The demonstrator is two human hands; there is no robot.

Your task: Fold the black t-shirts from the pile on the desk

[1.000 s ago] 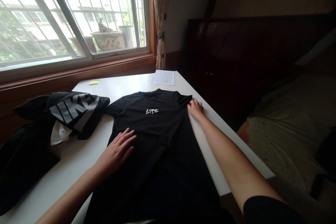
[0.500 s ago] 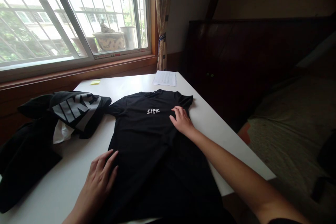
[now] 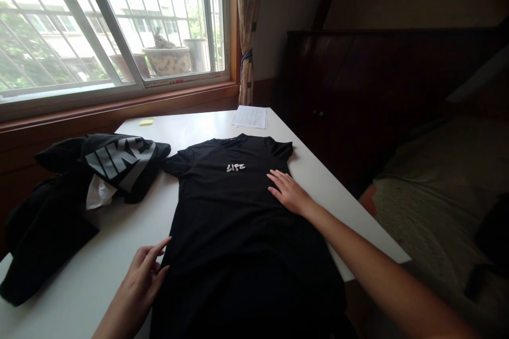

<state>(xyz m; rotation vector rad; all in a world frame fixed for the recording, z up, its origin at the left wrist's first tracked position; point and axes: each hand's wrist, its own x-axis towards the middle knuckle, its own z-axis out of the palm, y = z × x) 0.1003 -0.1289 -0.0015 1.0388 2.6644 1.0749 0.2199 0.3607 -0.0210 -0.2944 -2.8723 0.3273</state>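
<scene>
A black T-shirt (image 3: 226, 212) with small white lettering on its chest lies spread on the white table, its neck toward the far side. My right hand (image 3: 290, 193) rests on the shirt's right side below the sleeve, palm down with the fingers stretched out. At the shirt's left edge is my left hand (image 3: 145, 275), index finger extended and thumb apart, fingertips at the fabric. Neither hand grips the cloth. The shirt's lower part runs out of view toward me.
A heap of dark clothes (image 3: 51, 222) with large grey letters and a white piece lies on the table's left. Papers (image 3: 250, 117) and a yellow note pad (image 3: 146, 122) are at the far edge, below the window (image 3: 159, 21).
My right hand has slid slightly right and toward me along the shirt. My left hand has moved down and left to the shirt's edge. The view has shifted slightly.
</scene>
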